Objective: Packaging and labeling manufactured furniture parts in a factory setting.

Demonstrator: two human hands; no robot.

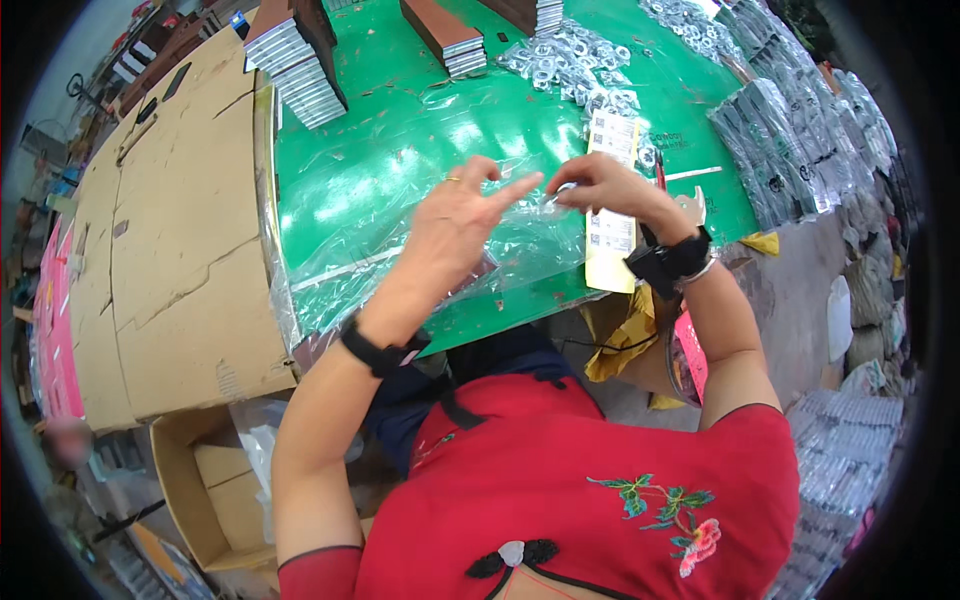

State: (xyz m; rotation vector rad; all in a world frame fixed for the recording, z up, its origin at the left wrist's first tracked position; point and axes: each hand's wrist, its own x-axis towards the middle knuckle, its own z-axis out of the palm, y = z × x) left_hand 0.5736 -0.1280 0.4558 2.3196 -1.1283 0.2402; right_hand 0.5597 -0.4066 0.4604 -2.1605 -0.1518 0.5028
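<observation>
The clear film [370,240] lies loose and creased over the front of the green tabletop [395,95], with the left hand [465,205] above it. That hand's fingers are partly spread, the index finger pointing toward the other; whether it has hold of any film, I cannot tell. The right hand [610,185] is nearly closed, thumb and fingers pinching a small shiny piece [553,198], too blurred to identify. Beside it, the label sheet [609,262] lies near the tabletop's front edge, with ring packets [570,60] beyond and a brown stack [440,38] farther back. The film looks very light, limp and slippery, likely to cling to itself and crease or tear if tugged; a free edge or corner, taken between thumb and fingertip, seems the best hold. The shiny piece is probably light too, and suits a fingertip pinch at its rim.
</observation>
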